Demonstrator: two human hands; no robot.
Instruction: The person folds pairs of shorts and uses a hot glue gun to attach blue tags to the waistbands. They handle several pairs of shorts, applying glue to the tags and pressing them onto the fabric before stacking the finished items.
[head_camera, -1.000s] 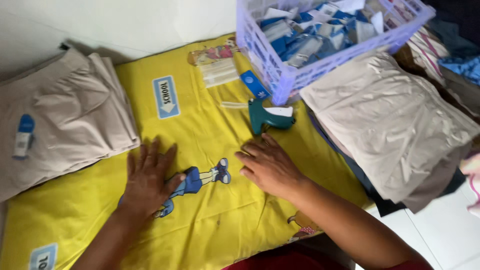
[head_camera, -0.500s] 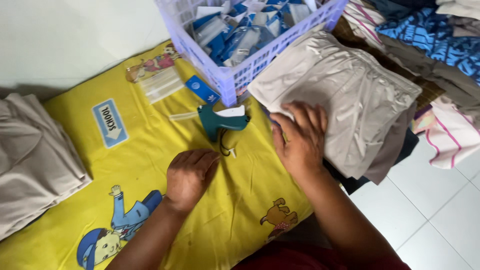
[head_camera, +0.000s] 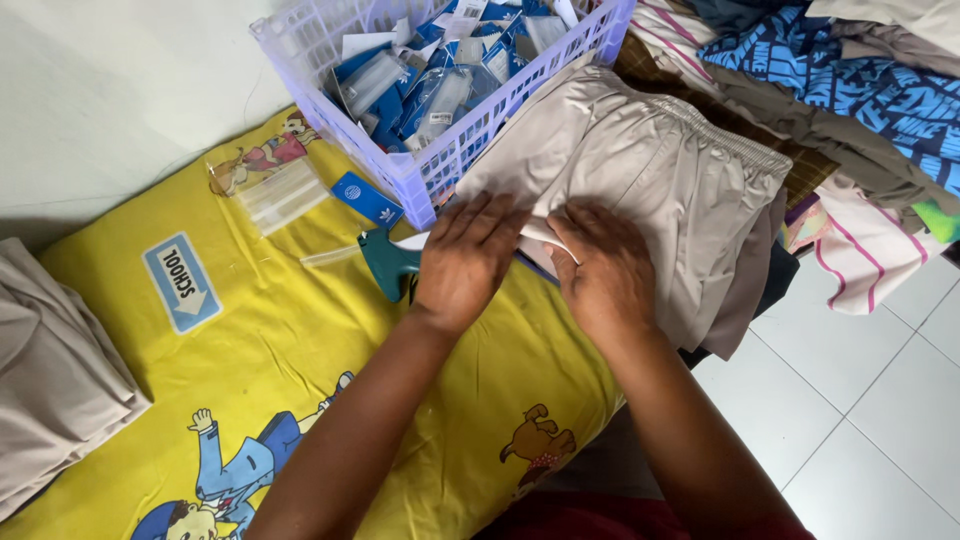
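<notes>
The left hand (head_camera: 465, 260) lies flat, fingers spread wide, on the near edge of the folded beige cotton shorts with a gathered waistband (head_camera: 640, 180); it holds nothing. The right hand (head_camera: 605, 270), just beside it, presses the same edge with fingers bent, its grip hidden underneath. The shorts top a stack of garments, right of the lilac plastic lattice basket (head_camera: 420, 185) filled with blue-and-white paper tags. A teal plastic tagging gun (head_camera: 388, 265) lies below the basket on the yellow cartoon-printed cloth (head_camera: 300, 340).
</notes>
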